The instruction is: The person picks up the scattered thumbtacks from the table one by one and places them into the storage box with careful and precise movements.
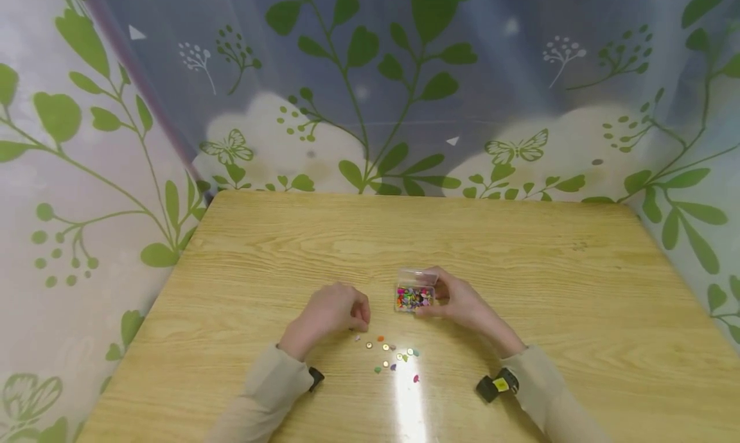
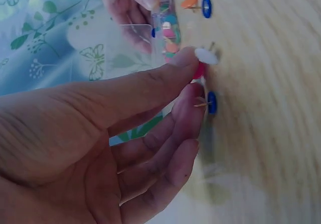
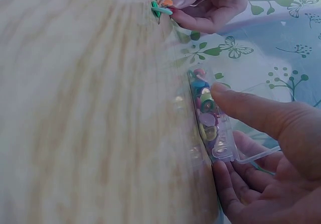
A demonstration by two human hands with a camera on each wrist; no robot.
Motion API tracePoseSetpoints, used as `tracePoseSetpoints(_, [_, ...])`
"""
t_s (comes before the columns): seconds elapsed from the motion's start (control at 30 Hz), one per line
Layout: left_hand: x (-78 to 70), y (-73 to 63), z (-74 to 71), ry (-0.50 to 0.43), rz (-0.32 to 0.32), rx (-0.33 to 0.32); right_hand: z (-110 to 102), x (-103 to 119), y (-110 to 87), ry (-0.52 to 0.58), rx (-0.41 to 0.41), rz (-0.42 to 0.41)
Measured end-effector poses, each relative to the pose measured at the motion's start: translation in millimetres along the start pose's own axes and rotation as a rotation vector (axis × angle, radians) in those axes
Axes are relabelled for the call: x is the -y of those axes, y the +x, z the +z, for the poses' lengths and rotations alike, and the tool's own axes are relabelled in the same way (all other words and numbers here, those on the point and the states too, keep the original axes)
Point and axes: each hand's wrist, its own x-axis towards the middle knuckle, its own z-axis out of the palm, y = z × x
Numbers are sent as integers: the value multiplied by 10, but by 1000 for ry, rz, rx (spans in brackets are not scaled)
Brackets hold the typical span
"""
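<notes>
In the head view, a small clear plastic box [image 1: 396, 304] full of colourful thumbtacks stands on the table with its hinged lid [image 1: 416, 277] raised. My right hand [image 1: 462, 304] grips it from the right side; in the right wrist view the thumb [image 3: 246, 106] lies along the box's edge and the fingers sit by its lower end. Left of the box, my left hand [image 1: 331, 311] is low over the wood. Its thumb and forefinger pinch a pink thumbtack [image 2: 199, 72], mostly hidden by the fingers. A white thumbtack [image 2: 206, 56] and a blue thumbtack [image 2: 212, 103] appear close to these fingertips.
Several loose thumbtacks [image 1: 385, 347] lie scattered on the wooden table [image 1: 260, 237], in front of the box and the left hand. A leaf-patterned curtain [image 1: 370, 109] hangs behind the table's far edge and along both sides. Each wrist wears a black strap device [image 1: 494, 386].
</notes>
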Motion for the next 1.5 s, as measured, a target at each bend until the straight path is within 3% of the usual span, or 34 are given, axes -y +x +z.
tracePoseSetpoints(0.17, [14, 2, 32, -11, 1, -24, 5, 10, -8, 9, 6, 8])
tracePoseSetpoints(0.47, [-39, 69, 41, 3, 46, -156, -6, 2, -3, -7, 3, -8])
tracePoseSetpoints(0.63, [-128, 170, 62, 33, 60, -175, -8, -2, -3, 4, 5, -19])
tracePoseSetpoints(1.03, [-459, 436, 120, -47, 119, -188, -18, 3, -11, 27, 16, -42])
tracePoseSetpoints(1.3, [-629, 545, 190, -52, 140, -327, -13, 14, -29, 23, 5, -34])
tracePoseSetpoints(1.5, [-632, 541, 217, -60, 126, -331, -18, 8, -33, -10, -13, -48])
